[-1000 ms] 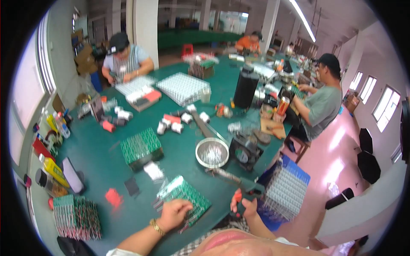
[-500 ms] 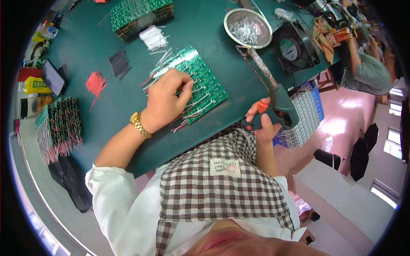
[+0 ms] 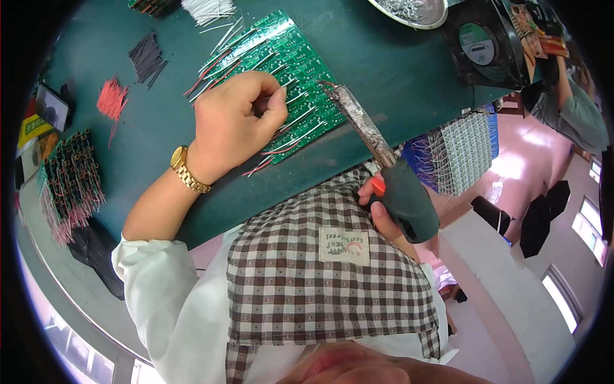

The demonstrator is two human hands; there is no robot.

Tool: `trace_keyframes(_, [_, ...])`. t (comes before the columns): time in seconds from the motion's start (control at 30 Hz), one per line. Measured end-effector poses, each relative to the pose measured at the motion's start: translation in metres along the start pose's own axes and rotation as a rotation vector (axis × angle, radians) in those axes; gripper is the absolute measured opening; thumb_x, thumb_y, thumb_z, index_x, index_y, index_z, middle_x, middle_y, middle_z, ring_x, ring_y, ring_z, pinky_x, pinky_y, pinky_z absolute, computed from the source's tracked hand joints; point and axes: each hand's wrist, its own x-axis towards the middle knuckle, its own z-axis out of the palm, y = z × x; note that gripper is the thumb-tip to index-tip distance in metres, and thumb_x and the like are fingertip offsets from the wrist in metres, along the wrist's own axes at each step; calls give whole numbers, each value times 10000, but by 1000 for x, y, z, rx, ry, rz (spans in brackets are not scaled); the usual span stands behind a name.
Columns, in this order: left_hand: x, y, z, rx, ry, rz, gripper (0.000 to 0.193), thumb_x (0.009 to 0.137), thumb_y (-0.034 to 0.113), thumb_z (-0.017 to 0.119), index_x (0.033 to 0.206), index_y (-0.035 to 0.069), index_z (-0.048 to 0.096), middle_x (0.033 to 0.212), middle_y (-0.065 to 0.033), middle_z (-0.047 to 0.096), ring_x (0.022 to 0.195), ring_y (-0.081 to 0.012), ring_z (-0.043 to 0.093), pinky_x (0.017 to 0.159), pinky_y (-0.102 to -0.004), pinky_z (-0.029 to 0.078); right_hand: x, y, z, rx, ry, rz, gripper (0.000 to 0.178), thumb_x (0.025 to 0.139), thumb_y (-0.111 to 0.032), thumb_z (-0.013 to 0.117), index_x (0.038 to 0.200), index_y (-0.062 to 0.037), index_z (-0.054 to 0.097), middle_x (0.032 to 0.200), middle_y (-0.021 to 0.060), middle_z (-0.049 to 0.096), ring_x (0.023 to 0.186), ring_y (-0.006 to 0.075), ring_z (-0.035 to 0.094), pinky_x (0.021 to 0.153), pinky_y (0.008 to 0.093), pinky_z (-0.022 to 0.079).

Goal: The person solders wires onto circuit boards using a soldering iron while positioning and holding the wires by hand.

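My left hand (image 3: 238,123), a gold watch on its wrist, is closed in a pinch over the green circuit board panel (image 3: 308,57); whatever lies between thumb and finger is hidden. Thin white and red wires (image 3: 281,151) stick out across the panel, some past its lower left edge. Gripped in my right hand (image 3: 382,217) is a dark green soldering gun (image 3: 409,201) with an orange trigger. Its scorched metal barrel slants up and left, and the tip is at the panel's right side, near my left fingertips.
Black wires (image 3: 147,56), red wires (image 3: 112,100) and white wires (image 3: 208,9) lie in bunches beyond the panel. A metal bowl (image 3: 441,19) of solder bits and a black fan (image 3: 489,48) stand far right. Wired boards (image 3: 71,179) are stacked left. Another person's arm shows far right.
The soldering gun has swung down and left, bringing its tip from beside the bowl to the panel. My view has shifted, and my left hand stays pinched over the panel.
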Motion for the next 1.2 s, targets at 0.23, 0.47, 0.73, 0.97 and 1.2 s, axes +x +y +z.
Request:
trace_keyframes(0.23, [1, 0, 3, 3, 38, 46, 98, 736, 46, 713, 748, 71, 620, 625, -25, 587, 475, -119, 542, 439, -248, 427, 2, 0, -3, -4, -62, 131, 226, 826, -58, 583, 1043, 2, 588, 896, 72, 611, 739, 143, 592, 661, 274, 496])
trace_keyframes(0.47, [-2, -1, 4, 24, 7, 228, 146, 689, 29, 724, 743, 91, 602, 578, -19, 539, 473, -164, 532, 428, -279, 399, -1, 3, -12, 92, -67, 72, 288, 829, -112, 582, 1086, 17, 558, 890, 90, 603, 743, 177, 595, 662, 297, 492])
trace_keyframes(0.73, [-3, -1, 7, 5, -8, 166, 149, 683, 22, 720, 733, 87, 596, 576, -10, 547, 457, -143, 521, 420, -264, 394, -5, -2, -12, 127, -29, 162, 293, 816, -110, 614, 1082, 10, 588, 908, 92, 640, 739, 182, 617, 669, 284, 502])
trace_keyframes(0.97, [-4, -3, 9, -13, 5, 166, 152, 685, 20, 717, 723, 88, 587, 579, -6, 546, 454, -137, 515, 421, -261, 394, -5, -5, -13, 118, -23, 201, 318, 791, -76, 631, 1100, -2, 613, 944, 92, 671, 776, 171, 646, 702, 278, 518])
trace_keyframes(1.2, [-4, -1, 8, 38, -8, 161, 155, 682, 25, 716, 723, 93, 584, 585, -6, 542, 468, -149, 522, 443, -275, 405, -9, 1, -9, 141, 9, 166, 325, 783, -79, 637, 1099, -8, 617, 937, 83, 673, 768, 170, 649, 704, 281, 521])
